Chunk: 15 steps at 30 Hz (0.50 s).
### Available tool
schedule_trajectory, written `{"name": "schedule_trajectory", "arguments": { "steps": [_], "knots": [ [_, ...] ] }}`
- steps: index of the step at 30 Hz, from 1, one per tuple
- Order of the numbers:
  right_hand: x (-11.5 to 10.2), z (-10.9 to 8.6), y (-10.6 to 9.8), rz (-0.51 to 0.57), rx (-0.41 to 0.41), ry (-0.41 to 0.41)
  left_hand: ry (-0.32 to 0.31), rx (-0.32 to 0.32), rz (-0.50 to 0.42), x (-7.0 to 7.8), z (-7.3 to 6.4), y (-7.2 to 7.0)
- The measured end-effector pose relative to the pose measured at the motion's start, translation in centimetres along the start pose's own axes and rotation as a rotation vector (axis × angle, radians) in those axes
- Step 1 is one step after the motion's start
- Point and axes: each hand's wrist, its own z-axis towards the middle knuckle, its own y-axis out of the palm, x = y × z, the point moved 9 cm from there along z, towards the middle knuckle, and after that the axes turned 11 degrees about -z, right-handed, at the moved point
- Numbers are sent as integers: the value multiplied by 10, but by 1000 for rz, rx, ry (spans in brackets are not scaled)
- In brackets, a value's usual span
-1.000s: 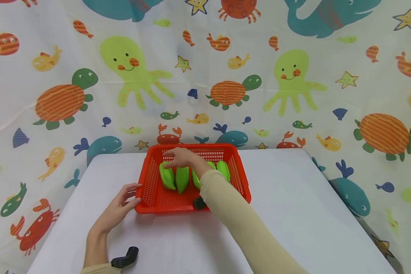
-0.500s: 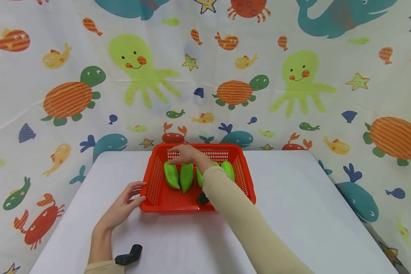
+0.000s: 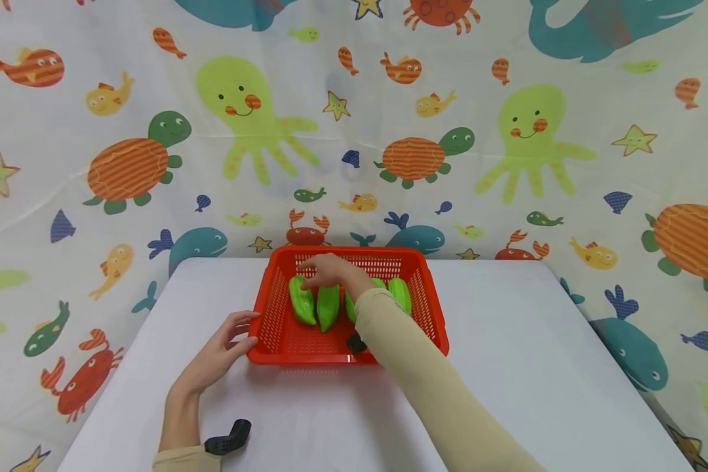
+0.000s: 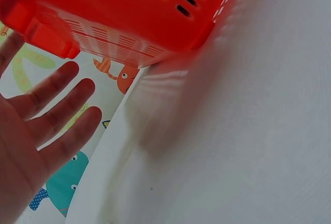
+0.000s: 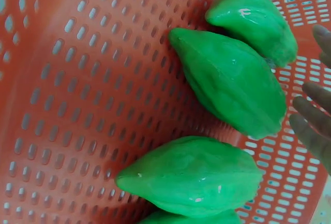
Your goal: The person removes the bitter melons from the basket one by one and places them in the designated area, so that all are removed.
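Observation:
Several green, ridged fruits with pointed ends, looking like star fruit, lie side by side in a red plastic basket [image 3: 324, 359]. Leftmost in the head view is one fruit [image 3: 303, 307], with another fruit [image 3: 328, 311] beside it. My right hand [image 3: 336, 270] hovers over these from the back of the basket, partly covering their tops. In the right wrist view its fingers [image 5: 313, 113] are spread, apart from the nearest fruit [image 5: 232, 81]. My left hand [image 3: 221, 347] is at the basket's left rim, fingertips touching it. The left wrist view shows that palm [image 4: 20, 146] with fingers extended.
The basket stands on a white table [image 3: 507, 354], near its far edge. Behind hangs a white cloth [image 3: 366, 39] printed with sea animals. A black wrist device [image 3: 229, 438] sits on the left wrist. The right sleeve [image 3: 431, 380] hides part of the basket and fruits.
The head view has shifted, so everything appears slightly farther right. Against the basket, both hands and the fruits look the same.

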Motion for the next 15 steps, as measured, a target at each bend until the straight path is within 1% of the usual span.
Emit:
{"name": "schedule_trajectory", "arguments": {
  "steps": [6, 8, 11, 15],
  "knots": [
    [-7, 1, 4, -95, -56, -30, 1, -2, -5, 0, -1, 0],
    [-8, 1, 6, -111, -75, -35, 4, 2, -1, -1, -1, 0],
    [-10, 0, 10, -109, -109, -45, 10, 2, -1, -1, 0, -1],
    [-11, 1, 13, -79, -126, -46, 12, -1, -7, -1, 0, -1]
  ]
}}
